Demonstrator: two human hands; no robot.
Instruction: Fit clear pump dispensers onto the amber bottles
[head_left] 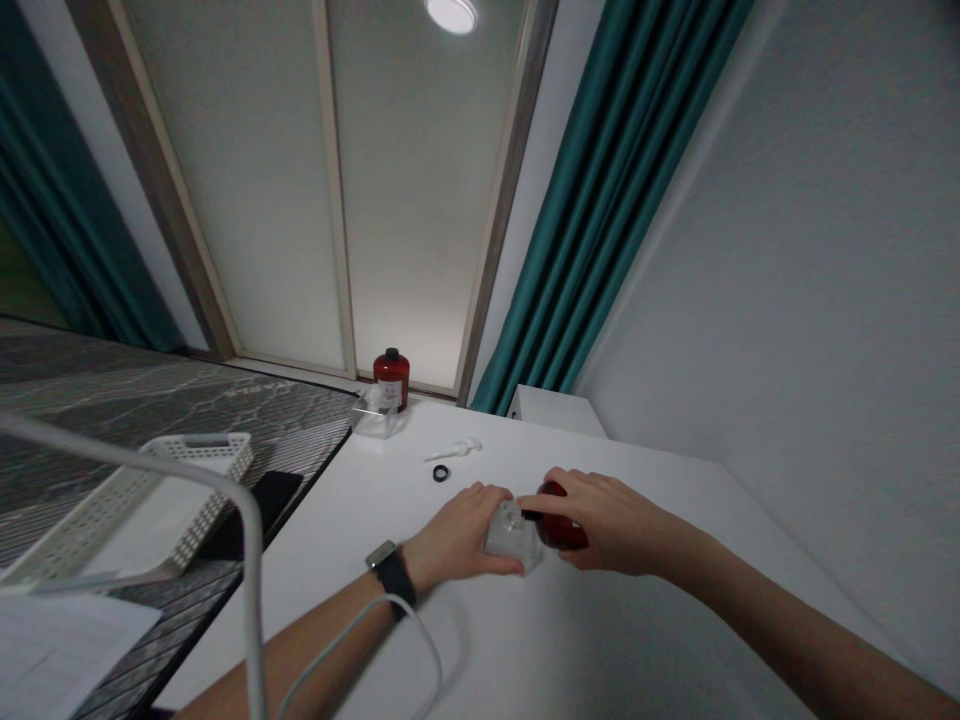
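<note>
My left hand (469,535) is wrapped round a clear bottle (510,532) that stands on the white table. In my right hand (611,520) is a small dark red bottle (559,520), tipped on its side with its black neck pointing left at the clear bottle's mouth. The two bottles meet or nearly meet there; whether liquid flows I cannot tell. Behind my left hand lie a white pump head (459,450) with its tube and a black ring (440,473).
A larger red bottle (391,375) with a black cap stands at the table's far left corner beside a clear box (375,415). A white basket (142,500), a black flat object (262,510) and paper (75,650) lie at left. A white cable (251,560) crosses the foreground.
</note>
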